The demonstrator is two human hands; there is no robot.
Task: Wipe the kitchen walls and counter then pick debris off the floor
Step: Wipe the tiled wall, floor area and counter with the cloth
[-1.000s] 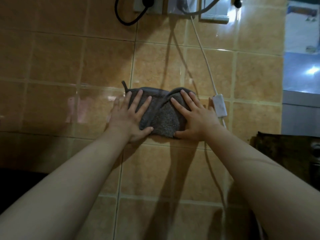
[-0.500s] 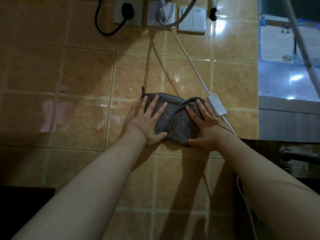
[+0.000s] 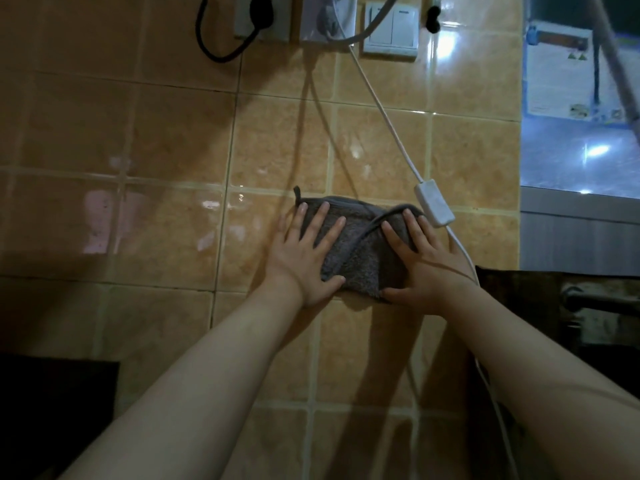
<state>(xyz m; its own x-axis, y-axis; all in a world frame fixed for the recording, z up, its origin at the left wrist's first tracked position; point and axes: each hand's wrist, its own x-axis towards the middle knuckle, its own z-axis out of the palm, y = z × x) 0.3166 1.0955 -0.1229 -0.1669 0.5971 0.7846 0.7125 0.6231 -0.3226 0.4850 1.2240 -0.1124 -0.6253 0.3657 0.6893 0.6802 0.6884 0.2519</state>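
A folded grey cloth is pressed flat against the tan tiled wall. My left hand lies on the cloth's left part with its fingers straight and spread. My right hand presses the right part in the same way, thumb along the cloth's lower edge. Both palms cover the cloth's sides; its middle and top edge show between them.
A white cable with an inline switch hangs down the wall just right of my right hand. Above are a socket with a black plug, a second socket and a white light switch. A window lies at the right.
Both hands and the cloth have slid to the right along the wall, up to the inline switch. The view has tilted up, bringing the sockets into sight.
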